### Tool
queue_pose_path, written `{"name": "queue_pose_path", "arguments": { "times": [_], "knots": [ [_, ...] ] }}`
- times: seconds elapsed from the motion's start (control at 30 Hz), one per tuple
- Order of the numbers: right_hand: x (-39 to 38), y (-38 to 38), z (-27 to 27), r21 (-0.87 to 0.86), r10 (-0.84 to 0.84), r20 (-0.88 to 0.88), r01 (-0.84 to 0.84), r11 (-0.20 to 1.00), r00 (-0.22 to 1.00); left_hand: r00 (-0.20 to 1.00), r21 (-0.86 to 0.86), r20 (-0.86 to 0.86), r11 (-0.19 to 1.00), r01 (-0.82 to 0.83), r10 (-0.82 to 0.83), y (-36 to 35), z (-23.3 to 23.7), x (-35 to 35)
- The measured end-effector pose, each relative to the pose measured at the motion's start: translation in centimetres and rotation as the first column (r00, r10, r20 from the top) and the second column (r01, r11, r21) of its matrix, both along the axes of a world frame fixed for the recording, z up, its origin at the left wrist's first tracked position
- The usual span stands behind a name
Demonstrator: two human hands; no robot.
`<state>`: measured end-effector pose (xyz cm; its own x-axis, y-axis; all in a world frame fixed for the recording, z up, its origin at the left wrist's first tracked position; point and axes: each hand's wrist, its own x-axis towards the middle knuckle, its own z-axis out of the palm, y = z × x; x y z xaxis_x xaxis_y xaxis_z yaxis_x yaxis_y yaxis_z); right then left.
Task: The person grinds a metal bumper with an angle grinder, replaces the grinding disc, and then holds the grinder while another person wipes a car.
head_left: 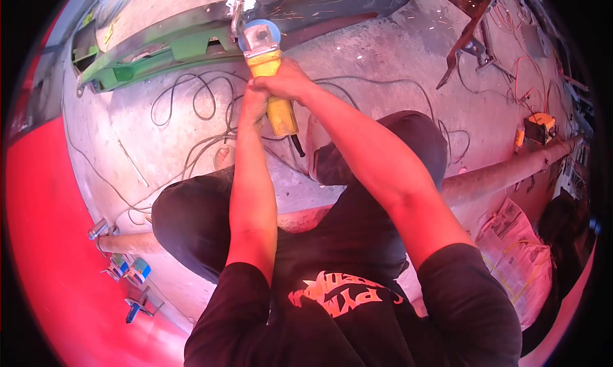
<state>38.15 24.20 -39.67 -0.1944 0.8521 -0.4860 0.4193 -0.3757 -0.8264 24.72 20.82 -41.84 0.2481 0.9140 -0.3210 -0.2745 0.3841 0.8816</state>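
A yellow angle grinder (281,116) is held out in front of me, its head pointing away and its cord trailing back toward me. My right hand (285,82) wraps around the body just behind the metal gear head. Against its left side, my left hand (255,103) is closed on the tool too; part of its grip is hidden. The grinder's disc (271,30) is beside a metal lug on a long green and dark metal beam (185,51). A bright glow shows at the lug, and sparks fly off to the right.
Black cable (198,92) loops over the concrete floor. A rusty pipe (511,170) lies crosswise by my legs. To the right are a yellow and black box (541,127), a rusty metal piece (464,38) and a printed sack (514,262). A red surface (45,239) borders the left.
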Motion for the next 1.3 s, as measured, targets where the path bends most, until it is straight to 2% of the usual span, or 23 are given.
{"name": "queue_pose_path", "arguments": {
  "times": [0.17,0.23,0.3,0.43,0.47,0.53,0.63,0.73,0.83,0.93,1.03,1.13,1.3],
  "knots": [
    [-1.3,-0.4,-1.8,0.203,-0.128,0.106,0.104,0.974,0.986,1.0,0.011,-0.016,1.0,-0.019,0.019,-0.2,0.4,0.0],
    [-1.0,-0.6,-1.3,0.194,-0.125,0.106,0.103,0.976,0.986,0.998,0.054,-0.006,0.997,-0.058,0.059,-0.4,0.2,0.4],
    [-0.8,-0.5,-1.0,0.183,-0.12,0.106,0.099,0.978,0.987,0.999,0.019,-0.003,0.999,-0.041,0.041,-0.1,-0.1,0.4],
    [-0.8,0.1,-1.0,-0.019,-0.028,0.01,0.028,0.999,1.0,0.999,-0.05,-0.035,0.998,0.03,-0.031,-0.1,0.0,-0.4],
    [-0.7,0.2,-1.1,-0.051,-0.011,-0.004,0.011,0.999,1.0,1.0,-0.016,-0.029,1.0,-0.001,0.001,-0.1,-0.1,-0.1],
    [-0.7,-0.1,-1.0,-0.026,0.003,0.03,-0.003,1.0,1.0,0.998,0.046,-0.015,0.997,-0.067,0.068,-0.4,-0.2,0.6],
    [-0.3,-0.3,0.4,0.023,0.029,0.092,-0.031,0.999,0.995,0.996,0.007,0.001,0.996,-0.087,0.087,-0.6,-0.6,0.6],
    [-0.6,-0.2,0.5,-0.102,-0.019,-0.019,0.017,0.995,1.0,0.999,-0.034,0.05,0.999,-0.012,0.013,-0.4,-0.7,-0.2],
    [-0.6,-0.5,1.4,-0.044,-0.024,0.064,0.027,0.999,0.998,1.0,-0.003,0.015,1.0,-0.026,0.026,-0.1,-1.2,-0.3],
    [-0.2,-0.7,2.9,-0.118,-0.052,0.093,0.063,0.991,0.994,0.995,0.026,0.037,0.996,-0.09,0.089,-0.5,-1.3,0.3],
    [-0.4,-0.6,2.9,-0.127,-0.06,0.079,0.07,0.989,0.995,0.999,-0.031,0.017,0.999,-0.038,0.039,-0.2,-2.1,-0.8],
    [-0.3,-0.7,2.9,-0.116,-0.056,0.076,0.065,0.991,0.996,0.998,0.024,-0.024,0.998,-0.065,0.066,-0.2,-1.2,-0.1],
    [-0.5,-0.4,2.2,-0.12,-0.037,0.073,0.045,0.992,0.997,0.999,-0.042,0.021,0.999,-0.031,0.032,-0.3,-1.6,-0.5]
  ]
}}
